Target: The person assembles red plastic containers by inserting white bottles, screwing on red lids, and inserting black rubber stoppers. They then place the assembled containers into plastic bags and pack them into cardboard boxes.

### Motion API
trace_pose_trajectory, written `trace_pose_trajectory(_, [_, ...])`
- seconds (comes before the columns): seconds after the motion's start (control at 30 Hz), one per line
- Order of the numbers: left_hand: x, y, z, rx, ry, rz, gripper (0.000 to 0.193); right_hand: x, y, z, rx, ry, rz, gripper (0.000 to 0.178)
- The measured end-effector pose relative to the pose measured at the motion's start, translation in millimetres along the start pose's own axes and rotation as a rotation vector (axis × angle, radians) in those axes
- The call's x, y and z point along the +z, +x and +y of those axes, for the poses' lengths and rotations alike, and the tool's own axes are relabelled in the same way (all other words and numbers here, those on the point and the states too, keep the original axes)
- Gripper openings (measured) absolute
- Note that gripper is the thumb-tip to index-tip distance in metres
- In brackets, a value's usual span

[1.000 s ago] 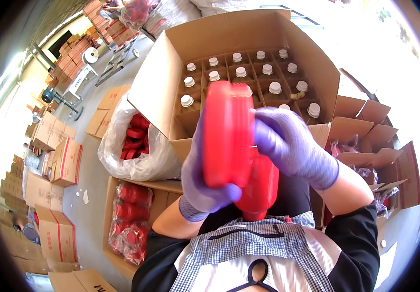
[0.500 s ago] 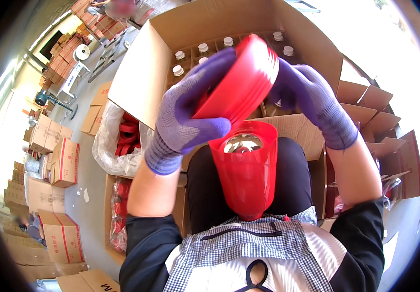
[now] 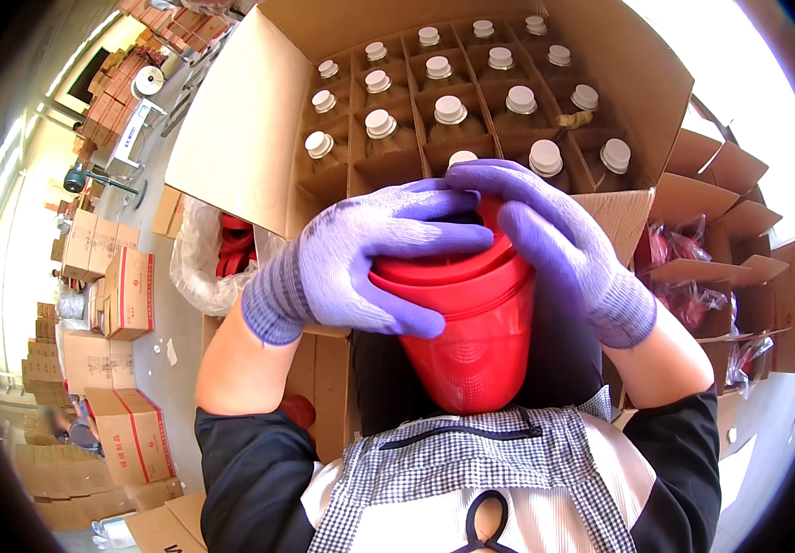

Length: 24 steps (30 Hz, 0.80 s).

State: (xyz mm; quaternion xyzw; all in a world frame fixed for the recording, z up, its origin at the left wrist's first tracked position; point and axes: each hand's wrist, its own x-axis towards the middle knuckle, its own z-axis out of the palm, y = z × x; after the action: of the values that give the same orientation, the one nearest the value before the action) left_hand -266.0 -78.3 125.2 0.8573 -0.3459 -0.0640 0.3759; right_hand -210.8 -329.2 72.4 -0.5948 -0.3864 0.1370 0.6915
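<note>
A red tapered plastic container [image 3: 471, 364] stands between my thighs with its narrow end down. On its wide mouth sits a red ridged screw ring [image 3: 429, 270], with a dark opening partly hidden by my fingers. My left hand [image 3: 370, 253], in a purple knit glove, closes round the ring's left side, thumb in front and fingers over the top. From the other side my gloved right hand [image 3: 559, 244] cups the ring, its fingers curled over the far rim. The seam between ring and container is partly covered by the hands.
Just ahead, an open cardboard carton [image 3: 637, 207] with dividers holds several white-capped bottles [image 3: 450, 111]. At left a plastic-lined box [image 3: 204, 295] contains red rings [image 3: 236, 244]. To the right, a divided carton [image 3: 775, 304] holds bagged red parts [image 3: 692, 304]. Stacked cartons [image 3: 130, 424] stand farther left.
The red ring, held tilted above the container before, now rests level on its mouth. Both hands have come down round it. My view has shifted, showing more bottles.
</note>
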Motion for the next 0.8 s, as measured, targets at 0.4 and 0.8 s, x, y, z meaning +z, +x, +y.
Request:
trace_pose_trajectory(0.4, [29.4, -44.8, -44.0, -0.24, 0.28, 0.502, 0.055, -19.7, -0.2, 5.9, -0.145, 0.266, -0.184, 0.058])
trace_pose_trajectory(0.8, [82.2, -39.1, -43.7, -0.004, -0.237, 0.821, 0.061, -14.2, 16.6, -19.6, -0.031, -0.028, 0.004, 0.081])
